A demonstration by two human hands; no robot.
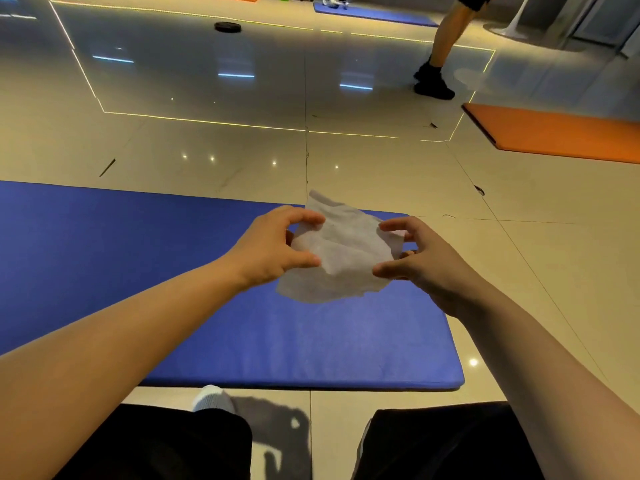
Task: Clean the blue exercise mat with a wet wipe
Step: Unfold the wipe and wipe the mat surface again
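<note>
Head view, looking down over both forearms. Wet wipe (341, 252), white and crumpled, is held up in the air between my two hands, above the near right part of the blue exercise mat (138, 258). My left hand (273, 245) pinches the wipe's left edge, fingers curled over the top and thumb beneath. My right hand (420, 263) grips the right edge the same way, so the sheet is partly spread between them, its lower edge hanging loose. I cannot tell whether that edge touches the mat.

Mat lies flat on the glossy tiled floor (381, 168), long side running left out of frame, its right end just past the wipe. My dark-clad knees and a white shoe tip (213, 398) sit at the bottom edge. Orange mat (561, 133) lies well apart at right; another person's leg (440, 46) stands beyond it; a dark disc (227, 27) lies far back.
</note>
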